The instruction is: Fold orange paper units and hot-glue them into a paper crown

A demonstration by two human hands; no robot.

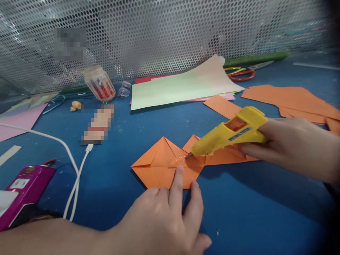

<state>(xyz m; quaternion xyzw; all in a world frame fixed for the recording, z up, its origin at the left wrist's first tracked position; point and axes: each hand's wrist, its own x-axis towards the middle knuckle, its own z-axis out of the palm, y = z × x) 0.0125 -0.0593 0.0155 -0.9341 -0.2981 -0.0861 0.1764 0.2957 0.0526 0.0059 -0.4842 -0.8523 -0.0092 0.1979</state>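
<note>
A folded orange paper piece (159,164) lies on the blue table (252,212). My left hand (164,216) presses its near edge flat with two stretched fingers. My right hand (294,148) grips a yellow glue gun (233,132), whose nozzle touches a shiny blob of glue near the middle of the folded paper. A second folded orange piece (225,156) lies under the gun, overlapping the first.
Sheets of pale green and beige paper (183,86) lie behind, orange paper scraps (292,99) at right. Red-handled scissors (241,73) lie near the perforated metal wall (159,32). A jar (99,84), white cable (74,166) and magenta device (23,191) are at left.
</note>
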